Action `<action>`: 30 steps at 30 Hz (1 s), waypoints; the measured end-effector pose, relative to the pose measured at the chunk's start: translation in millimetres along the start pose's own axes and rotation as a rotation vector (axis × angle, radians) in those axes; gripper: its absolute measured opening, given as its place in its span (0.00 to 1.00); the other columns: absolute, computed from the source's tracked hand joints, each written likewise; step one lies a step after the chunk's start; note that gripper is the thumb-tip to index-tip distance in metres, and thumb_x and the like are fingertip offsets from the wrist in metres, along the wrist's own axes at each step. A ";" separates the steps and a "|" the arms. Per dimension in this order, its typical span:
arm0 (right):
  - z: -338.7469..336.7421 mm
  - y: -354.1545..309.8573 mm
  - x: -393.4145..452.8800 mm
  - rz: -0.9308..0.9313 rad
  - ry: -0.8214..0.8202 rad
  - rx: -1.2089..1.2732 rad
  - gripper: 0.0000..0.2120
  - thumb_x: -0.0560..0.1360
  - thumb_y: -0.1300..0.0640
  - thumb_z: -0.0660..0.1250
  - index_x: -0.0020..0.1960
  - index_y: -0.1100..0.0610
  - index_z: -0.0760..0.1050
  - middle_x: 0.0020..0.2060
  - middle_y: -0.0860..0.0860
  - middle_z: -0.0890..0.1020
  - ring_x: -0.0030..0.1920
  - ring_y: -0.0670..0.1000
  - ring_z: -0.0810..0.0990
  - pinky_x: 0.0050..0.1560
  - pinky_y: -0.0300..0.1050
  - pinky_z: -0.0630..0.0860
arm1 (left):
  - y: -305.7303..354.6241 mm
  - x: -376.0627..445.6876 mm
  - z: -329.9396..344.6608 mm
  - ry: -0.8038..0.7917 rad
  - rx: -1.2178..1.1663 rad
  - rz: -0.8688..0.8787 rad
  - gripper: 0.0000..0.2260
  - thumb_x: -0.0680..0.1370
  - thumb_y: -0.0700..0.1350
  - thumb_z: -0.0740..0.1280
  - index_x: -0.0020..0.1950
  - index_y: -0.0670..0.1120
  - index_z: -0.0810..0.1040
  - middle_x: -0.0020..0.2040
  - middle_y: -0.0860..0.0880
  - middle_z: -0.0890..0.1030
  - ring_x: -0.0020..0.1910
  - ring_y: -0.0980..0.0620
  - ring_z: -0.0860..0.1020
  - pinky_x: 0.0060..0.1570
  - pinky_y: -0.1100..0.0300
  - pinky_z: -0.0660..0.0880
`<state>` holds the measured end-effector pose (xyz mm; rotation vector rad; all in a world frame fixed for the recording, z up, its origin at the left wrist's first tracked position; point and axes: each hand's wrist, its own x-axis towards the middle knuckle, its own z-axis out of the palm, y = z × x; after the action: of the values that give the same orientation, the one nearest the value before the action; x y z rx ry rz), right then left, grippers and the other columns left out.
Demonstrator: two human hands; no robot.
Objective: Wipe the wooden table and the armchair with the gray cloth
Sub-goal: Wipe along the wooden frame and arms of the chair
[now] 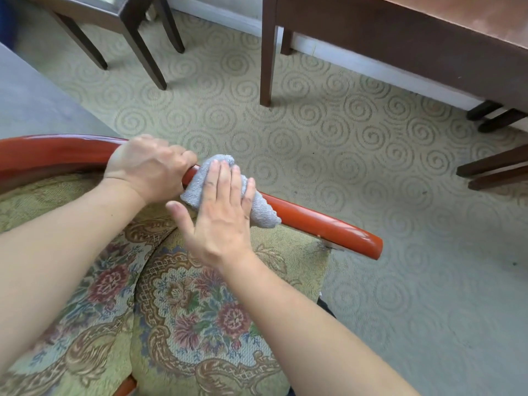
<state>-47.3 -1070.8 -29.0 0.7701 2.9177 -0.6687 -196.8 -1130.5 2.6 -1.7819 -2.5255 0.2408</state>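
Right hand [221, 212] flat on gray cloth [258, 208] over armchair [314, 221] rail (left hand [148, 167] gripping rail).

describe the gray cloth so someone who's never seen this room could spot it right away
Find the floral armchair with its glossy red-orange wooden rail. On that rail lies the gray cloth, under the right hand, beside the left hand. It is the only soft gray thing on the red wood.

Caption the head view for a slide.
Right hand presses gray cloth on the armchair's red rail; left hand grips it.
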 end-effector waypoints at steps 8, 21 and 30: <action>-35.7 116.7 -74.1 -0.010 0.017 -0.235 0.41 0.80 0.32 0.42 0.80 0.64 0.50 0.79 0.60 0.53 0.80 0.59 0.49 0.77 0.61 0.51 | -3.0 0.0 1.4 -0.056 0.093 0.018 0.30 0.65 0.71 0.74 0.36 0.42 0.78 0.34 0.43 0.82 0.32 0.41 0.81 0.37 0.54 0.71; -21.1 97.0 -58.6 0.079 0.194 -0.012 0.38 0.80 0.38 0.38 0.78 0.63 0.60 0.78 0.58 0.60 0.79 0.60 0.54 0.77 0.63 0.48 | -3.3 0.2 6.4 -0.003 0.053 0.046 0.32 0.68 0.74 0.58 0.36 0.43 0.76 0.34 0.44 0.82 0.33 0.41 0.82 0.38 0.54 0.72; -24.0 31.3 20.6 -0.123 0.022 0.315 0.23 0.83 0.53 0.58 0.73 0.63 0.69 0.71 0.58 0.73 0.71 0.57 0.71 0.72 0.54 0.63 | -2.2 1.3 7.1 0.094 0.047 0.043 0.17 0.75 0.51 0.56 0.33 0.43 0.74 0.29 0.42 0.80 0.26 0.41 0.79 0.31 0.56 0.70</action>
<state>-48.9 -1026.7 -22.9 0.6245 2.9356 -1.1586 -200.2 -1130.7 -4.1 -1.7873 -2.4002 0.2117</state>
